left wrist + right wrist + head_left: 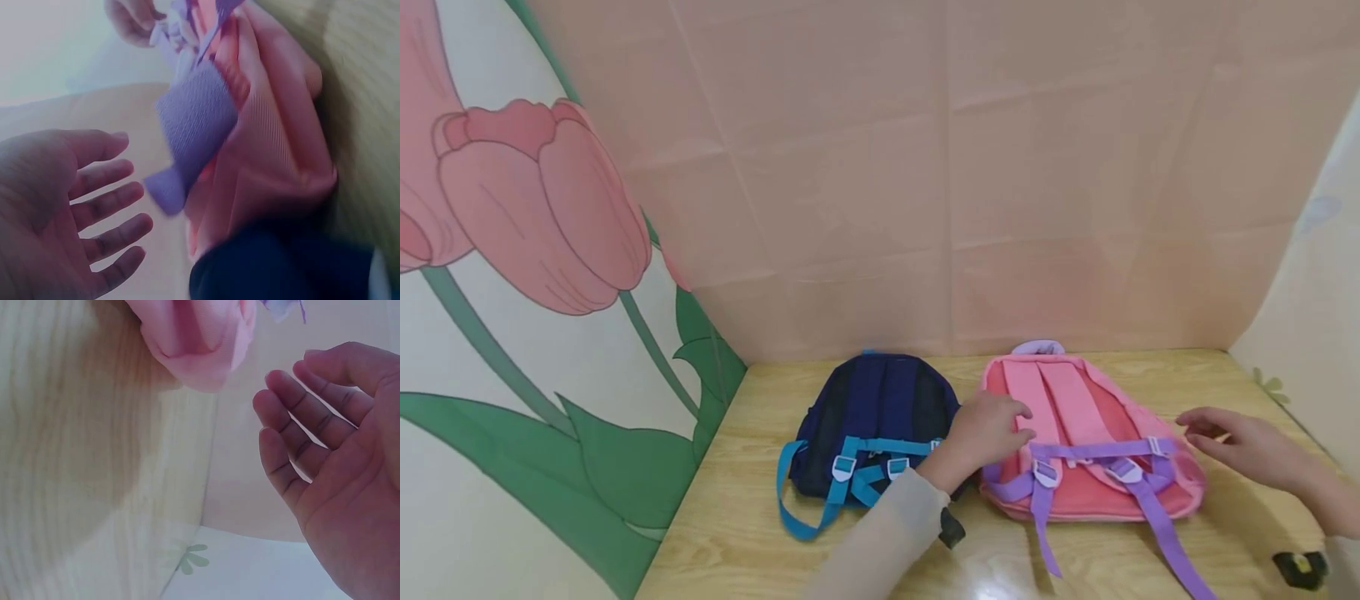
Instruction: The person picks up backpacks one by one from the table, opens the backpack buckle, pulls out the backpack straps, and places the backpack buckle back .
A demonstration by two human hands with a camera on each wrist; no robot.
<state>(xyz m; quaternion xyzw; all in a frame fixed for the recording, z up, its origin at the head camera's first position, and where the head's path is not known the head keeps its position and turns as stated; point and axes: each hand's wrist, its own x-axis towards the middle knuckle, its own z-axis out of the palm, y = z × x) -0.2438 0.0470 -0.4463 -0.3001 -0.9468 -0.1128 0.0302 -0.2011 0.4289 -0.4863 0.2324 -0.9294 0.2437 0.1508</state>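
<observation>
A pink backpack with purple straps lies on the table, its strap side up. My left hand hovers over its left side, fingers spread and holding nothing. In the left wrist view that hand is apart from a purple strap. At the backpack's right edge is my right hand, fingers loosely bent. The right wrist view shows the right hand with a gap between it and the pink fabric. To the left lies a dark blue backpack with light blue straps, partly hidden by my left arm.
The wooden table carries both backpacks side by side. Behind it hangs a plain pinkish-brown backdrop. A wall with painted tulips stands at the left, and a pale wall at the right.
</observation>
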